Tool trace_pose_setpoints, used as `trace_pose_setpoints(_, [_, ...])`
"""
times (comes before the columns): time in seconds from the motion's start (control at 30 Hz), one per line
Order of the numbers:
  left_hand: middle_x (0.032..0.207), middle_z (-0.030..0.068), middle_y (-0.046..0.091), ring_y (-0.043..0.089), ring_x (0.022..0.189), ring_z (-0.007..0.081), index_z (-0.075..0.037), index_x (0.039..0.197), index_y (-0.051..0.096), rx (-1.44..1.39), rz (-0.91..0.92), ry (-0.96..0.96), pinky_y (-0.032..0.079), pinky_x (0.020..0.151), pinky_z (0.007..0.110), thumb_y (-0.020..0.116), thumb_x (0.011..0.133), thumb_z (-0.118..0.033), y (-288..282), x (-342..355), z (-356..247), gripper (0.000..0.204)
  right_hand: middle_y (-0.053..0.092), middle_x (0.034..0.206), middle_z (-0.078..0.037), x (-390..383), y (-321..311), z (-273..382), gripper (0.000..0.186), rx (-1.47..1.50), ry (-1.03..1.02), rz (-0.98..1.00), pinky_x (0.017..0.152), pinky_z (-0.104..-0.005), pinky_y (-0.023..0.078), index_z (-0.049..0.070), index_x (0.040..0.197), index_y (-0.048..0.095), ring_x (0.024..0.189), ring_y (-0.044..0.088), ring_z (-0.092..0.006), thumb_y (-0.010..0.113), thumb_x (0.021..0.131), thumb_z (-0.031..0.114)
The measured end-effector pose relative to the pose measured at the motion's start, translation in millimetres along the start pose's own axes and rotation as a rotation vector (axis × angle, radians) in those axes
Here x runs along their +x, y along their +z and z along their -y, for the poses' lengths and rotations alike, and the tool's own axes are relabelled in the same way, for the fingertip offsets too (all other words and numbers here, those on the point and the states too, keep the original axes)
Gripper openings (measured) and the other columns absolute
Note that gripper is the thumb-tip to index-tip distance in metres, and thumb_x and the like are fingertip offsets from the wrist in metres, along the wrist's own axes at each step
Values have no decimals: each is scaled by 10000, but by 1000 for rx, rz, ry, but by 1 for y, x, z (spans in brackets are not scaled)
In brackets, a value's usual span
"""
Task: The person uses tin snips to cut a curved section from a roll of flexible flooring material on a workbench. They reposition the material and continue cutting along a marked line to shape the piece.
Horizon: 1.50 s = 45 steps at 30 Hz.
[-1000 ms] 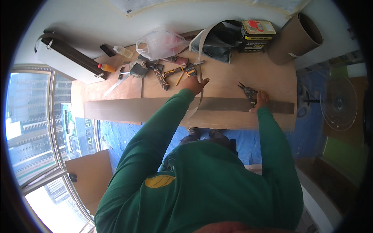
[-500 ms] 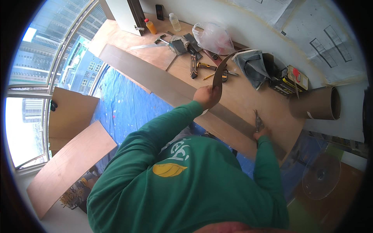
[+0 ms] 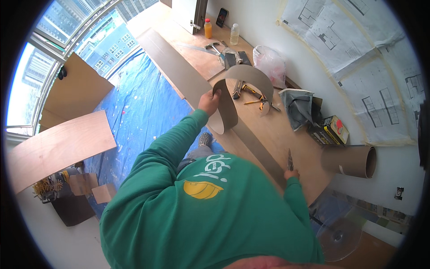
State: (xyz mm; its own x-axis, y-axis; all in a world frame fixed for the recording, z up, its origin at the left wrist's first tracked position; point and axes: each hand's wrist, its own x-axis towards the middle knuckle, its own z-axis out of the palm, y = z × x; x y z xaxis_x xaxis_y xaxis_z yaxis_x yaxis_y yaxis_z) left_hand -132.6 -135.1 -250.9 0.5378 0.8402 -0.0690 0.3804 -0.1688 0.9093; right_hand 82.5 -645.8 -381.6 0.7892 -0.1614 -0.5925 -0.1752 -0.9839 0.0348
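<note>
My left hand (image 3: 208, 101) grips the end of a thin grey-brown strip (image 3: 244, 74) and holds it raised, so it curls into an arch over the wooden workbench (image 3: 277, 130). The rest of the strip's sheet (image 3: 179, 71) lies flat along the bench's near edge. My right hand (image 3: 291, 173) rests at the bench edge, holding a small dark cutting tool (image 3: 289, 160) upright on the flat sheet. My green sleeves reach forward to both hands.
On the bench lie yellow-handled pliers (image 3: 253, 96), a plastic bag (image 3: 268, 62), a grey cloth (image 3: 298, 105), a tin (image 3: 332, 130), a cardboard tube (image 3: 351, 160) and two bottles (image 3: 208, 28). A blue tarp (image 3: 139, 103) and plywood boards (image 3: 53, 148) cover the floor. Drawings (image 3: 358, 54) are taped to the wall.
My left hand has lifted the strip off the bench, curling it into a higher arch. My head has swung, so the bench now runs diagonally. The right hand keeps its tool in place.
</note>
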Motion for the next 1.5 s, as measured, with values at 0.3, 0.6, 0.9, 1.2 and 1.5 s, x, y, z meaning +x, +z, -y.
trace_pose_setpoints(0.3, [1179,122,767,710,1061,252,-28,1264,716,-219,-361,-384,552,885,418,662,1039,-516,-107,56,179,540,647,1032,-93,-77,2,12,455,637,-478,440,781,-353,540,-8,1266,632,868,667,-226,756,885,209])
trace_pose_setpoints(0.6, [1222,102,743,712,1050,272,-57,1357,635,-454,-327,-641,550,902,476,716,994,-534,-120,38,224,604,644,997,-26,-131,17,53,378,514,-620,568,754,-325,522,25,1187,650,819,611,-141,751,884,225])
trace_pose_setpoints(0.9, [1387,79,648,608,1271,292,-118,1462,546,-586,-98,-784,474,1071,533,673,1011,-587,-125,19,262,663,632,1021,-42,-187,14,144,530,496,-733,671,802,-315,509,22,1362,632,900,587,-146,702,858,169])
trace_pose_setpoints(1.2, [1484,98,583,582,1341,294,-93,1489,484,-798,107,-829,467,1122,515,706,1023,-442,-136,28,283,623,632,1034,-104,-177,30,212,629,227,-607,657,848,-359,508,-8,1391,620,950,591,-205,711,800,188])
trace_pose_setpoints(1.5, [1620,247,417,504,1428,373,-28,1708,45,-633,-328,-923,408,1168,504,751,878,-194,-127,49,286,1102,721,1075,-140,-150,48,299,585,-37,-641,630,905,-371,529,-15,1301,669,958,656,-238,790,918,411])
